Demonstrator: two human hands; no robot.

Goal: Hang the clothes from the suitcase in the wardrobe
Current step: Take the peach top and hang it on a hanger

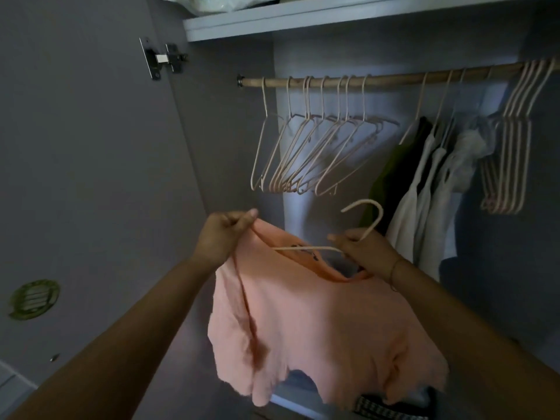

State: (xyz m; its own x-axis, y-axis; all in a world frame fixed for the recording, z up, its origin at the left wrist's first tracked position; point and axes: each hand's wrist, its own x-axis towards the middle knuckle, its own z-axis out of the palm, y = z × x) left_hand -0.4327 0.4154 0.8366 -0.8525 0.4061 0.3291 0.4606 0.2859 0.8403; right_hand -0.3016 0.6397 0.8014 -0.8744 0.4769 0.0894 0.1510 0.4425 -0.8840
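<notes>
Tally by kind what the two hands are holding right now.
Peach top: 1, pinched at the neckline by the left hand.
Hanger: 1, gripped by the right hand, one arm inside the neckline.
Total: 2

Peach-pink T-shirt (318, 328): held up in front of the wardrobe rail (394, 76), below it, hanging limp, hem ragged, dark print inside the neckline. Pale hanger (348, 237): 1 arm inserted through the neck opening, hook tilted up toward the rail, not on it. Garments already on the rail (424, 183): 1 dark, several white, right of centre.
</notes>
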